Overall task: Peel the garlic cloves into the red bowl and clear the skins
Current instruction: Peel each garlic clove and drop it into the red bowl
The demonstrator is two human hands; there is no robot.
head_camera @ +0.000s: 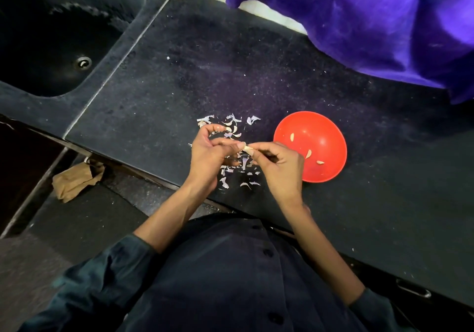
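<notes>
A small pale garlic clove (247, 148) is pinched between my left hand (210, 153) and my right hand (276, 162), just above the dark counter. Both hands' fingertips meet on it. Beneath and around my hands lie several papery purple-white skins (232, 124), some beyond my fingers and some closer to the counter's front edge (245, 177). A couple of unpeeled cloves lie among the far skins (236, 134). To the right stands the red bowl (325, 136) with three peeled cloves (308, 153) inside.
The black counter (205, 70) runs back to a purple cloth (359, 18) hanging at the far right. A dark sink (51, 36) with a drain lies at the left. A crumpled brown paper bag (77, 181) sits on the floor below the counter edge.
</notes>
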